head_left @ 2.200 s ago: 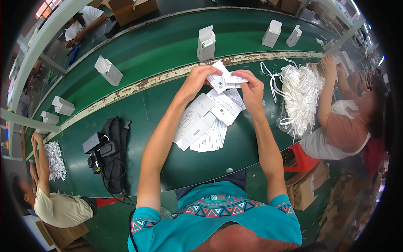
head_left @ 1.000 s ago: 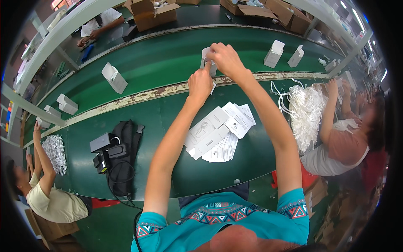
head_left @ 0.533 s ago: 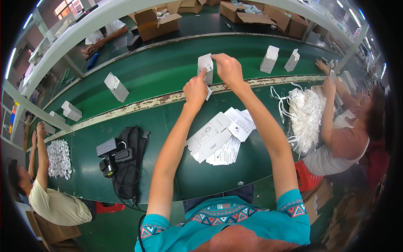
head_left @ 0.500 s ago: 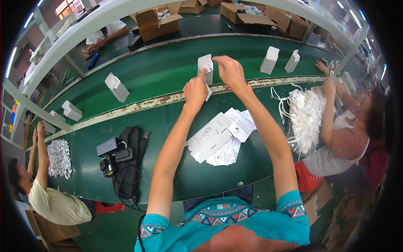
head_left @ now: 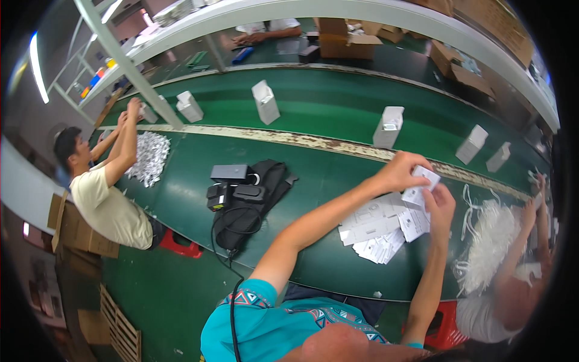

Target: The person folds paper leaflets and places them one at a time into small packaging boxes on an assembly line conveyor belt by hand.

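Both my hands are closed on a white printed leaflet (head_left: 420, 186) above the paper pile. My left hand (head_left: 403, 171) pinches its upper edge, and the fingers of my right hand (head_left: 442, 208) grip its lower right side. Beneath them lie more printed leaflets (head_left: 380, 246), fanned out, along with a flat white printed carton piece (head_left: 369, 224). Just beyond my left hand, an upright white box (head_left: 387, 130) stands with its top flap raised on the green conveyor belt (head_left: 325, 120).
More open white boxes, such as one (head_left: 265, 102) to the left, stand along the belt. A black bag with devices (head_left: 253, 205) lies on the bench. White cords (head_left: 491, 238) are heaped right, small white parts (head_left: 149, 158) left. Co-workers sit on both sides; a shelf frame (head_left: 338, 17) spans above.
My hands have left the white box on the belt and come back over the paper pile, where they now hold a leaflet. The view has swung to the left.
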The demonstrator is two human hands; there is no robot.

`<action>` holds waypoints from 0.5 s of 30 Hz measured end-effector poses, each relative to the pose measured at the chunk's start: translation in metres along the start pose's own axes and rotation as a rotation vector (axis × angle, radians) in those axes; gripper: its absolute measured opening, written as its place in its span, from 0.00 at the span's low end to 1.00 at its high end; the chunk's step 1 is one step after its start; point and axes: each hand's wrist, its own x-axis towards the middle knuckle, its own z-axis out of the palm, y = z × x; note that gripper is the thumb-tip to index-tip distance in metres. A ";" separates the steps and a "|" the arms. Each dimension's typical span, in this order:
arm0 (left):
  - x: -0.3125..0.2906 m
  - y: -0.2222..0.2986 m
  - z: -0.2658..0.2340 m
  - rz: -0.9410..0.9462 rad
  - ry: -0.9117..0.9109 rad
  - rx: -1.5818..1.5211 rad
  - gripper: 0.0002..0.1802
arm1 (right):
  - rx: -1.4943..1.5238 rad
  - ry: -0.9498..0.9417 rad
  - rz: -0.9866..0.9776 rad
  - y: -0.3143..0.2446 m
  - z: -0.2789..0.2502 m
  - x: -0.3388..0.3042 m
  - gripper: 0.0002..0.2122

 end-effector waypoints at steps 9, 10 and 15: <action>-0.004 -0.018 0.011 -0.098 -0.089 -0.092 0.07 | 0.048 0.151 -0.003 -0.008 0.001 -0.004 0.05; -0.004 -0.019 0.011 -0.130 -0.084 -0.095 0.07 | 0.045 0.162 0.001 -0.003 0.000 -0.004 0.05; -0.004 -0.022 0.015 -0.171 -0.062 -0.277 0.07 | 0.025 0.128 -0.083 0.019 -0.002 -0.003 0.10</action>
